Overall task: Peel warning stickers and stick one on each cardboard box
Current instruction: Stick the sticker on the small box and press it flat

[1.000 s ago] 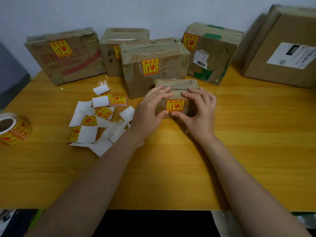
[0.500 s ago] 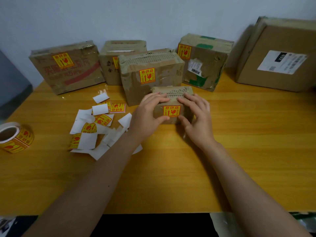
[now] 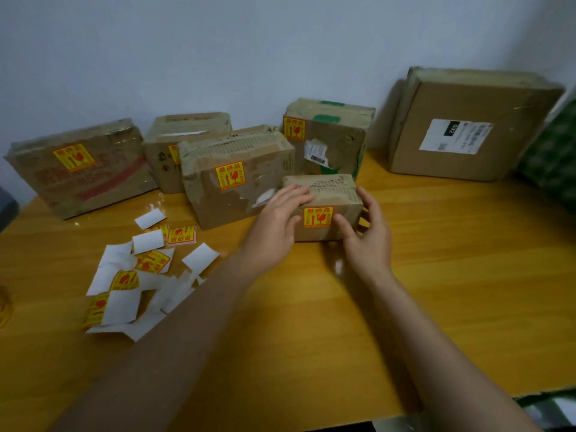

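The small brown cardboard box (image 3: 344, 199) seems light and stiff, best held by its ends. The left hand (image 3: 277, 219) lays its fingers flat on top, while the right hand (image 3: 371, 236) curls its fingers round the right end.

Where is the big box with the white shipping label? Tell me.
In the head view, the big box stands far right on the table by the wall, right of the green-taped box.

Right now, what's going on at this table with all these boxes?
A person is labelling cardboard boxes. The left hand rests on top of the small cardboard box, the right hand grips its right end; a yellow warning sticker is already on its front. Four boxes behind carry stickers too. The large box at right shows none yet.
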